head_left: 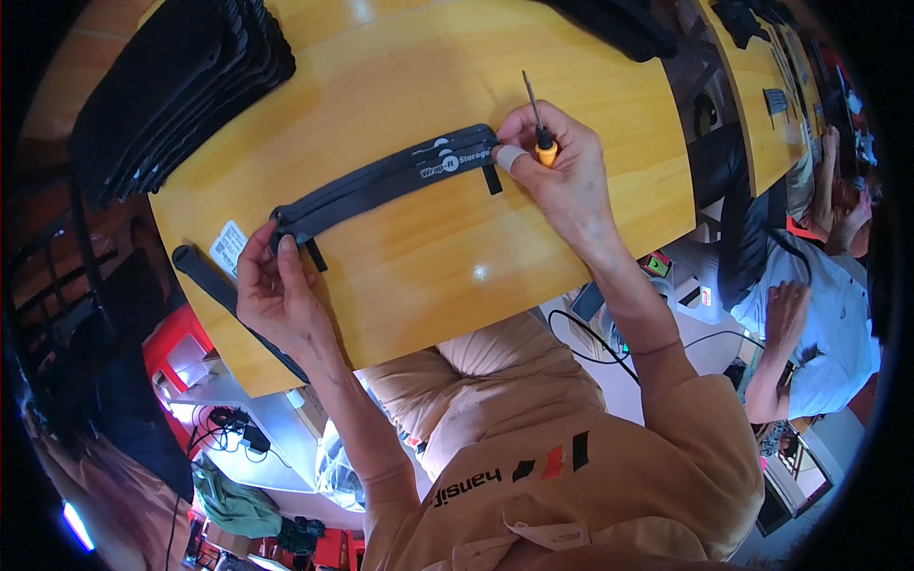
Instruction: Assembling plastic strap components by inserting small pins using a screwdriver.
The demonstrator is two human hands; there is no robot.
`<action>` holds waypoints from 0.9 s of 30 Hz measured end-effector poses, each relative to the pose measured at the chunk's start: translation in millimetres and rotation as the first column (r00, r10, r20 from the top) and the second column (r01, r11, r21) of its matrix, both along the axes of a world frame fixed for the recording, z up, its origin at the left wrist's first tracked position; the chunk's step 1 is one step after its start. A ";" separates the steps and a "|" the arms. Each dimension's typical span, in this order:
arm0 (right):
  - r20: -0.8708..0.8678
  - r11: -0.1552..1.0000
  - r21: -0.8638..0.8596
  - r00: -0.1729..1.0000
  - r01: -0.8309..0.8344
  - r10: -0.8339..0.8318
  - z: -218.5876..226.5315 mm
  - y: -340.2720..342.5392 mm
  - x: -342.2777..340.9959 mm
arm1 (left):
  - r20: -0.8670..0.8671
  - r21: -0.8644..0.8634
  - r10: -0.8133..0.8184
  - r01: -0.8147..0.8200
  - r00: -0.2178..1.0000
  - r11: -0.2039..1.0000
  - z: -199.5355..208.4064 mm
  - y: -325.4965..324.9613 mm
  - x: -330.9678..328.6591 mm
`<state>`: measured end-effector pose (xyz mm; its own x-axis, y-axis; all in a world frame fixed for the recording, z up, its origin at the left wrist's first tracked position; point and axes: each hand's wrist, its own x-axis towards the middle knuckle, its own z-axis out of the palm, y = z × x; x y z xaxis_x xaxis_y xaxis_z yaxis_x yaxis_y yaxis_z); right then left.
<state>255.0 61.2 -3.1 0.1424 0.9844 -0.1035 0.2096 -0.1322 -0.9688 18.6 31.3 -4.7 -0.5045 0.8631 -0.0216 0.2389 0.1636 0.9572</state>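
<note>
A black storage strap (pixel 381 186) with white print stretches between my hands above the wooden table. Its left end is pinched between the thumb and fingers of my left hand (pixel 281 290). At the other end, my right hand (pixel 562 171) grips the strap's corner with thumb and fingertips. The same hand also holds a screwdriver (pixel 545 145) with a yellow-orange handle, its thin metal shaft pointing away from me. A whitish wrap covers one digit of that hand. Two short black tabs hang below the strap, one near each end.
Another black strap (pixel 211 278) lies along the table's left edge beside a white label (pixel 227 246). A stack of black straps (pixel 181 90) rises at the far left. Dark fabric (pixel 619 27) lies at the far edge. A person in a light blue shirt (pixel 809 305) sits to the right.
</note>
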 end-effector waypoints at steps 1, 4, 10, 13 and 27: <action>0.002 1.000 0.010 1.000 -0.002 0.002 -0.6 0.1 0.2 | 0.000 -0.001 -0.001 0.001 1.000 1.000 -0.7 0.1 0.0; 0.007 1.000 0.020 1.000 -0.009 0.009 -0.6 0.8 0.2 | 0.045 0.021 -0.003 0.002 0.999 1.000 -1.6 -0.3 -1.0; 0.029 1.000 0.029 1.000 -0.002 0.001 -1.9 0.3 0.3 | 0.054 0.030 -0.008 0.006 0.999 1.000 -4.1 -1.0 -1.9; 0.037 1.000 0.029 0.999 0.007 -0.008 -2.0 0.3 -0.3 | 0.048 0.044 -0.015 0.013 0.999 0.999 -4.5 -0.6 -2.1; 0.065 0.999 0.017 0.997 0.028 -0.029 -1.7 0.0 -1.4 | 0.001 0.008 0.000 0.000 1.000 1.000 -3.7 -0.2 -1.4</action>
<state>253.6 61.2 -4.8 0.1759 0.9813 -0.0777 0.2692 -0.1238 -0.9551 17.1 31.1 -8.4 -0.5046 0.8632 -0.0152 0.2379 0.1559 0.9587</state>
